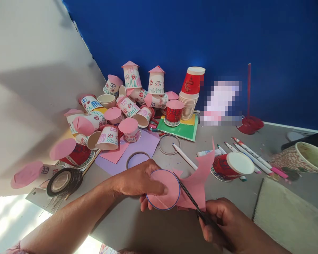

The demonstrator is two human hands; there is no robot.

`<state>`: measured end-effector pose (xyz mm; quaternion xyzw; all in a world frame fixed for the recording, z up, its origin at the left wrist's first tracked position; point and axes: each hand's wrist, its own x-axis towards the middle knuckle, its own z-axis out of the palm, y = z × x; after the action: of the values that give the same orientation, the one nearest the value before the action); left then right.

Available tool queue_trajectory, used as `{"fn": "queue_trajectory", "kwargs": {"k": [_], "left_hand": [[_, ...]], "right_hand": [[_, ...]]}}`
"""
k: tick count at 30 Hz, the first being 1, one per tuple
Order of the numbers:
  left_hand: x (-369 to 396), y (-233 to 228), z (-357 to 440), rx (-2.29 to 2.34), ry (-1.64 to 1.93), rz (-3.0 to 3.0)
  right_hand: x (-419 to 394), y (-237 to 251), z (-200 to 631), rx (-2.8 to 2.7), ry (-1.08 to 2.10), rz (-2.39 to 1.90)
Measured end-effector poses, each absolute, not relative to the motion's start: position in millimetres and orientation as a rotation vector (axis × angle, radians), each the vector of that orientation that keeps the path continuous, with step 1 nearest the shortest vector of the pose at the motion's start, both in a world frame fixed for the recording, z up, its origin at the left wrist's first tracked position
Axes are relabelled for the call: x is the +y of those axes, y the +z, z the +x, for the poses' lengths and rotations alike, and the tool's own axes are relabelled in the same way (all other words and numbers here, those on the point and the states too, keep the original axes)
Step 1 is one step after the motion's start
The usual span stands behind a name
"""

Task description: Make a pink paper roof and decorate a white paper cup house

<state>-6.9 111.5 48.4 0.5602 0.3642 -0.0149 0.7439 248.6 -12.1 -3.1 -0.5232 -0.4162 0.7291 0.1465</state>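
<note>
My left hand pinches a pink paper circle outlined in blue, thumb on top. The circle is still joined to a ragged pink paper sheet that sticks up to its right. My right hand grips black scissors, whose blades run along the circle's right edge into the pink paper. Both hands hover just above the grey table.
A heap of decorated paper cups with pink lids lies at the back left, and a stack of red cups stands beside it. Markers, a tipped red cup, metal rings, tape rolls and a patterned cup surround the hands.
</note>
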Motion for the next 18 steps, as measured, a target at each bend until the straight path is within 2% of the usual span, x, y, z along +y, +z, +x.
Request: {"fn": "queue_trajectory", "kwargs": {"k": [18], "left_hand": [[113.8,54.9,-7.5,0.804,-0.154,1.254]], "right_hand": [[-14.6,-2.9,252.3,-1.326,2.110,-1.449]]}}
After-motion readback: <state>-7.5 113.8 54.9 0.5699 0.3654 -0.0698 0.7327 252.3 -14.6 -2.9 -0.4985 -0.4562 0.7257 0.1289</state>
